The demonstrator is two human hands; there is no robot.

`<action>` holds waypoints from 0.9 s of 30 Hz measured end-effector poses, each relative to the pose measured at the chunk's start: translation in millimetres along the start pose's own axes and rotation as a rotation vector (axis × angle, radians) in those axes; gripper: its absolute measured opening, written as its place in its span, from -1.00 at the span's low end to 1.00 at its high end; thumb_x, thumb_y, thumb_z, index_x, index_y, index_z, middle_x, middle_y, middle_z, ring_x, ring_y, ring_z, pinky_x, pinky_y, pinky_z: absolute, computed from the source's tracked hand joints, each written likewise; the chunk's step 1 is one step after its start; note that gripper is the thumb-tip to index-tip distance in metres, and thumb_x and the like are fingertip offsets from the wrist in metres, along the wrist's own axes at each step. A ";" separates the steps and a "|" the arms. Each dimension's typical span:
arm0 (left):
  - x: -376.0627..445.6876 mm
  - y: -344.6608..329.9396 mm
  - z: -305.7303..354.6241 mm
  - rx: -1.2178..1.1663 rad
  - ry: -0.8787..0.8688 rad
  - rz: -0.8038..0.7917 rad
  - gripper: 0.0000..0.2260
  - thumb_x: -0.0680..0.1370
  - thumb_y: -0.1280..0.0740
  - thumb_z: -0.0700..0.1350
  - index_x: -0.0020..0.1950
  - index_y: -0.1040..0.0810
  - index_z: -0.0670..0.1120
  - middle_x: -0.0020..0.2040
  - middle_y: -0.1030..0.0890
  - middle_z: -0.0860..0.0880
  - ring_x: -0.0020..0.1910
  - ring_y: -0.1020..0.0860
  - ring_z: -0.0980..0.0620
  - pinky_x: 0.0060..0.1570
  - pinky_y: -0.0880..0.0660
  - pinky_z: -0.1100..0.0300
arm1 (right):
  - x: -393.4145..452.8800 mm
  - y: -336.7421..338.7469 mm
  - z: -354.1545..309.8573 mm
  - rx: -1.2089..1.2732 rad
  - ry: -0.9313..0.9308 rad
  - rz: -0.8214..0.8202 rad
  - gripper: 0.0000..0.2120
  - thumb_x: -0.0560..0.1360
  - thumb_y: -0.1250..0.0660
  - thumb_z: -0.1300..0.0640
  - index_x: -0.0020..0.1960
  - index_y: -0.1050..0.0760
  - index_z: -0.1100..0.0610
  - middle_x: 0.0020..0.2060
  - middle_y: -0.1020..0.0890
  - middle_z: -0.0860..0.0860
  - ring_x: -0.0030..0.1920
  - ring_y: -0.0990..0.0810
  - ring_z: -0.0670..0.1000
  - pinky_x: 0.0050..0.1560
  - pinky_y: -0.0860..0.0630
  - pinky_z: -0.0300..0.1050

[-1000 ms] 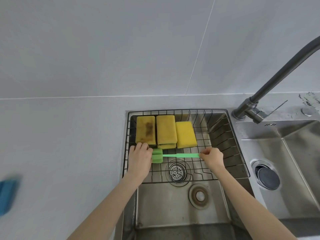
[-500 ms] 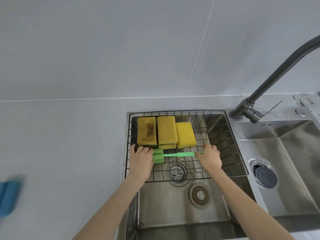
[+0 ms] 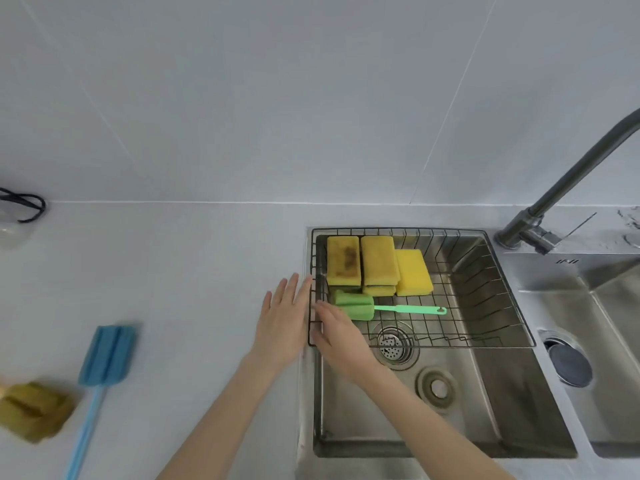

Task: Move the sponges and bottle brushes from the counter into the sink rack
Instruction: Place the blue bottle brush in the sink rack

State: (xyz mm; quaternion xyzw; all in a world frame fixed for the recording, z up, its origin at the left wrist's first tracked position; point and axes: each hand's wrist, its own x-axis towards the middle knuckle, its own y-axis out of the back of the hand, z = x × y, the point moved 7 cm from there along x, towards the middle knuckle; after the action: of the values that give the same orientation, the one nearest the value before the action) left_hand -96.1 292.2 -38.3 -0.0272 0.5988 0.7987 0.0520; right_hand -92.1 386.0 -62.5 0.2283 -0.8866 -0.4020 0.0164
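Note:
A black wire sink rack (image 3: pixel 498 289) hangs in the left basin. Several yellow sponges (image 3: pixel 379 261) lie in its far left corner. A green bottle brush (image 3: pixel 356 306) lies across the rack floor, handle pointing right. My left hand (image 3: pixel 282 320) is flat and open over the counter just left of the rack's edge. My right hand (image 3: pixel 341 329) is open over the rack's near left corner, fingertips next to the green brush head, holding nothing. A blue bottle brush (image 3: pixel 105 355) and an olive-yellow sponge (image 3: pixel 33 410) lie on the counter at the far left.
A dark faucet (image 3: pixel 568 181) arcs over the sink from the back right. The second basin (image 3: pixel 609 341) with a dark drain stopper is on the right. A black cable (image 3: pixel 24 202) and a clear object sit at the counter's back left.
Both hands have let go of the green brush, which now rests in the rack, and have moved left toward the rack's edge. The view has swung left, revealing the blue brush and sponge.

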 end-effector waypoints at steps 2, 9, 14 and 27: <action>-13.4 14.7 -17.3 -0.081 0.040 0.017 -0.43 0.56 -0.14 -0.20 0.47 0.09 -0.03 0.53 -0.03 -0.13 0.50 -0.01 -0.09 0.46 -0.04 -0.07 | 0.2 -19.1 -7.2 -0.083 0.012 -0.048 -0.52 0.56 -0.13 0.14 0.44 -0.13 0.20 0.47 -0.20 0.12 0.48 -0.09 0.05 0.45 -0.08 -0.10; -73.9 27.7 -82.1 -0.213 0.155 0.052 -0.57 0.56 -0.21 -0.15 0.41 -0.23 -0.10 0.49 -0.16 -0.17 0.48 -0.13 -0.12 0.46 -0.13 -0.03 | -5.3 -40.1 -6.9 -0.225 -0.091 -0.037 -0.49 0.57 -0.10 0.10 0.46 -0.05 0.19 0.51 -0.05 0.08 0.50 -0.01 0.03 0.47 -0.04 -0.11; -105.7 35.9 -151.3 -0.041 0.270 0.158 -0.56 0.43 -0.40 -0.22 0.29 -0.42 -0.12 0.39 -0.36 -0.28 0.39 -0.28 -0.30 0.29 -0.31 -0.22 | -4.5 -42.8 -10.7 -0.210 -0.135 0.002 -0.52 0.57 -0.10 0.13 0.45 -0.09 0.20 0.51 -0.08 0.07 0.50 -0.03 0.03 0.45 -0.11 -0.10; -128.1 52.2 -246.6 -0.068 0.636 0.194 -0.55 0.46 -0.34 -0.24 0.32 -0.32 -0.13 0.02 -0.46 -0.39 -0.04 -0.45 -0.39 -0.11 -0.47 -0.23 | -4.6 -47.2 -14.6 -0.116 -0.208 0.023 -0.54 0.55 -0.13 0.18 0.43 -0.16 0.18 0.50 -0.11 0.03 0.47 -0.14 0.03 0.38 -0.23 -0.08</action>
State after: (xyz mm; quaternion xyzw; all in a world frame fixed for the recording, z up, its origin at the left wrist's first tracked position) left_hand 20.4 34.7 -44.4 -0.2197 0.5577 0.7711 -0.2148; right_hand -66.3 350.7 -85.9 0.1737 -0.8613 -0.4740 -0.0580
